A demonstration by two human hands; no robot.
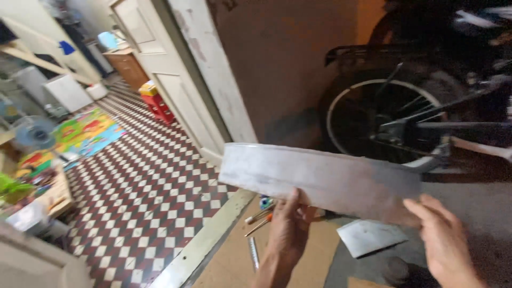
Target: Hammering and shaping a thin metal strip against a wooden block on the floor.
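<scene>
A long curved grey metal strip (320,178), like a bicycle mudguard, is held up in front of me. My left hand (288,229) grips its lower edge near the middle. My right hand (442,240) holds its right end from below. Behind it stands a bicycle wheel (381,120) with spokes and a dark frame. Below the strip, several small tools (258,218) lie on a brown cardboard sheet (234,261).
A white door (176,74) stands open on the left, leading to a red and white checkered floor (138,197). A red crate (157,104), a colourful mat (85,133) and a fan (32,133) sit in that room. A pale flat piece (368,237) lies on the ground.
</scene>
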